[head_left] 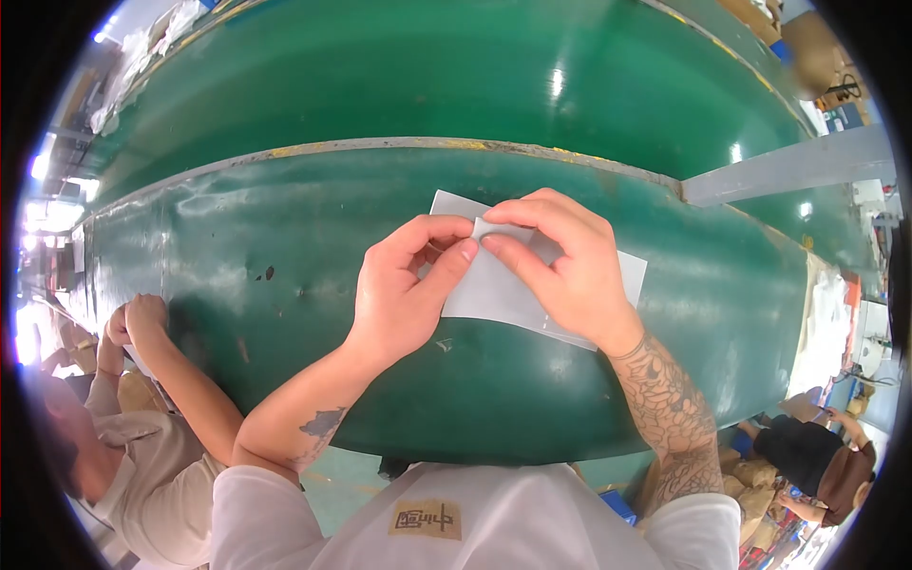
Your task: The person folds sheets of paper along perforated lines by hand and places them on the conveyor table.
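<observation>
Left hand (404,285) + right hand (575,252) pinching grey sheet (489,290), tips close at its top edge; uneven pull cld crease it, prob if 1 pinch slips.

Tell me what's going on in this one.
A person is handling thin, pale grey sheets over a green work surface. The left hand and right hand meet with their fingertips at a raised edge of the upper sheet, apparently pinching it. More pale sheet shows beneath, beyond the right hand. At the left, a co-worker has both hands close together at the same surface; what they hold can't be made out.
</observation>
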A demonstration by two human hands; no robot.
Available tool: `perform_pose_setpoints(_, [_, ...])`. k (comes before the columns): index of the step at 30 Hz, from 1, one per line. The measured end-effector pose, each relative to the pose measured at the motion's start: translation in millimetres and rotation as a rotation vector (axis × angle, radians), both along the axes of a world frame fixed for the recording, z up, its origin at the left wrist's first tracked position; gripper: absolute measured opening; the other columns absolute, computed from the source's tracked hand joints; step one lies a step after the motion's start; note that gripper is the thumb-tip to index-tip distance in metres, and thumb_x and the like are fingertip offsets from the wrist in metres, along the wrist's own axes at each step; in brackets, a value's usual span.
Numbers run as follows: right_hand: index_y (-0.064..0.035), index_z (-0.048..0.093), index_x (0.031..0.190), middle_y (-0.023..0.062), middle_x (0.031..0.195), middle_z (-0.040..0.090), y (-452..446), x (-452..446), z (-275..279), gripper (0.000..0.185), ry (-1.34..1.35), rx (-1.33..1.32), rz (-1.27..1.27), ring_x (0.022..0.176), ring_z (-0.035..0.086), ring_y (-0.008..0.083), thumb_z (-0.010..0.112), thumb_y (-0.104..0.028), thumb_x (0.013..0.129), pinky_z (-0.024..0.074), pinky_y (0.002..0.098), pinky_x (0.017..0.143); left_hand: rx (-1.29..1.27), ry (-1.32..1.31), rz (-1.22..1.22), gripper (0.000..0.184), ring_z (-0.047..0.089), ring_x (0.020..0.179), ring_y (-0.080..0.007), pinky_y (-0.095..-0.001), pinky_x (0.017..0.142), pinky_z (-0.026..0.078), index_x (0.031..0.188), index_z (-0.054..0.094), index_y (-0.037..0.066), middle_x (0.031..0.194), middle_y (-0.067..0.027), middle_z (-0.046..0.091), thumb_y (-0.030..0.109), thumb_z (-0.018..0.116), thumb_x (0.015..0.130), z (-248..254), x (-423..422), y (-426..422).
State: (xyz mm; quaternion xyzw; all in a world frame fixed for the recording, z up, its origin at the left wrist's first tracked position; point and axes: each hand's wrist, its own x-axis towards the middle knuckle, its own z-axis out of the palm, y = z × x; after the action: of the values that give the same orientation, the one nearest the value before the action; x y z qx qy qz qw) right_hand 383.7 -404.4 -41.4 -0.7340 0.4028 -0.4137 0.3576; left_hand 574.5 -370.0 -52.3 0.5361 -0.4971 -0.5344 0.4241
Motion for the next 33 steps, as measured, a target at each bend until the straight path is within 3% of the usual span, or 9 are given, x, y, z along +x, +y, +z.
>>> perform_pose_setpoints(7, [-0.0027,0.069,0.099,0.0102,0.092,0.068,-0.5,0.1,-2.4,0.020,-0.034,0.033,-0.001,0.083,0.066,0.0227,0.075,-0.001,0.080,0.0529,0.0323,0.074,-0.062,-0.068,-0.010,0.017,0.061,0.083,-0.0121,-0.0269,0.077,0.051,0.107,0.067,0.001,0.094,-0.0044,0.067,0.010,0.067,0.093,0.1,-0.2,-0.2])
perform_pose_setpoints(13, [-0.0054,0.068,0.096,0.0120,0.091,0.066,-0.2,-1.2,-16.2,0.019,-0.048,-0.136,0.015,0.086,0.065,0.0322,0.075,-0.010,0.080,0.0531,0.0407,0.075,-0.079,-0.125,0.029,0.013,0.058,0.086,-0.0090,-0.0230,0.077,0.047,0.103,0.067,-0.001,0.094,-0.0018,0.064,0.006,0.065,0.092,-0.9,-0.8,0.8])
perform_pose_setpoints(15, [-0.0064,0.067,0.095,0.0103,0.092,0.066,-0.8,-3.2,-20.9,0.017,-0.068,-0.162,0.028,0.089,0.063,0.0318,0.074,-0.015,0.081,0.0511,0.0429,0.078,-0.108,-0.122,0.040,0.012,0.058,0.087,-0.0095,-0.0232,0.078,0.047,0.103,0.065,-0.001,0.095,-0.0024,0.064,0.005,0.063,0.094,-14.2,3.2,-1.1])
perform_pose_setpoints(21, [-0.0095,0.065,0.091,0.0074,0.082,0.060,3.3,-1.8,-22.9,0.010,-0.026,-0.096,0.030,0.085,0.061,0.0295,0.069,-0.016,0.084,0.0478,0.0437,0.071,-0.160,-0.187,0.022,0.011,0.056,0.084,-0.0100,-0.0237,0.075,0.045,0.103,0.062,-0.001,0.093,-0.0024,0.062,0.006,0.062,0.095,-19.0,3.2,-3.4])
perform_pose_setpoints(33, [-0.0132,0.065,0.090,0.0031,0.088,0.061,7.1,3.6,-31.8,0.007,0.080,-0.204,-0.022,0.092,0.059,0.0250,0.066,-0.019,0.087,0.0445,0.0416,0.080,-0.215,-0.199,0.043,0.011,0.058,0.085,-0.0105,-0.0245,0.077,0.048,0.099,0.061,-0.003,0.092,-0.0031,0.062,0.007,0.062,0.095,-15.9,-3.6,1.8])
